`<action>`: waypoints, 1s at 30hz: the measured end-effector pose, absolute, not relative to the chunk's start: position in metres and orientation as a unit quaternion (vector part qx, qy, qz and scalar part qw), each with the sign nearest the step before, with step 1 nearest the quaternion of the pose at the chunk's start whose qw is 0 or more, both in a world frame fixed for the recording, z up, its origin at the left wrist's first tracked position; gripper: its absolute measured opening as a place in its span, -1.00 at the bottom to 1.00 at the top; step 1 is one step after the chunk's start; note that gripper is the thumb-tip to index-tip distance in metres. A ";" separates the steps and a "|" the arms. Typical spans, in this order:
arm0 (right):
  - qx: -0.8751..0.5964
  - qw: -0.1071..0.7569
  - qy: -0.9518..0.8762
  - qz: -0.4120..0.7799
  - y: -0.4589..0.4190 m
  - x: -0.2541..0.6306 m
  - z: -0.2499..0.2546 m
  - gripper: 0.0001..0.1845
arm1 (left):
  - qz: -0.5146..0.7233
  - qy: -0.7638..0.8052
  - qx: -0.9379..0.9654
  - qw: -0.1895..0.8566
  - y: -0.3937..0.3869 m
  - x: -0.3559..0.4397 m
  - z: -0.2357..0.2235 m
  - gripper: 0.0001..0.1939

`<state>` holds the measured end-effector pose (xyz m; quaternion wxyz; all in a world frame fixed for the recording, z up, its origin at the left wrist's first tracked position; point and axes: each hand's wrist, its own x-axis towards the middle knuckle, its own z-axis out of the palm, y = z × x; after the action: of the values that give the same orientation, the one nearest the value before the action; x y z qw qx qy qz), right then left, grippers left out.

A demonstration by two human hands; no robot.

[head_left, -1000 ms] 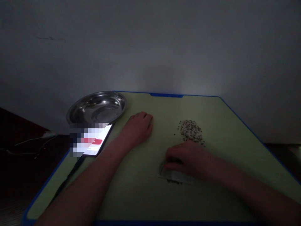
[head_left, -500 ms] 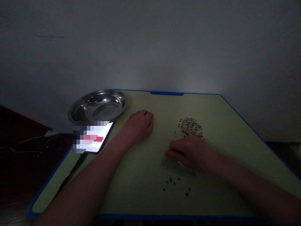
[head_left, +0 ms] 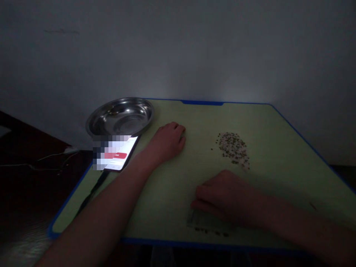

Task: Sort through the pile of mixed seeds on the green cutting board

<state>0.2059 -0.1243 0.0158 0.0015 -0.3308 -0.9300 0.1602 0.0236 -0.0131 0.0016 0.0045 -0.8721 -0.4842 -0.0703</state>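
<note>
My right hand point(head_left: 225, 196) is closed over a thin clear plastic sheet point(head_left: 204, 221), which lies against the tabletop near its front edge. Along the near side of the sheet sits a loose row of small dark seeds or beans point(head_left: 213, 231). Farther back is a pile of mixed dark and pale grains point(head_left: 233, 148), apart from either hand. My left hand point(head_left: 170, 141) rests on the table left of the pile, fingers curled; what they hold, if anything, is hidden.
A shiny metal basin point(head_left: 121, 116) stands at the back left of the green table point(head_left: 191, 115) with its blue rim. In front of the basin lies a lit phone point(head_left: 118, 159), a dark cable beside it. A plain wall rises behind.
My right hand has drawn the clear sheet toward the front edge, and the scattered dark bits are now gathered against it. My left hand stays in place. The view has shifted slightly.
</note>
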 end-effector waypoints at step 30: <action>-0.310 -0.014 -0.915 0.257 -0.136 0.204 0.021 -0.67 | -0.073 -0.488 -0.870 -0.014 -0.013 0.023 0.000 -0.68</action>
<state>0.2036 -0.1357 0.0214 -0.0145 -0.3104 -0.9150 0.2572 0.0231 -0.0126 -0.0005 -0.0141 -0.8695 -0.4882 -0.0734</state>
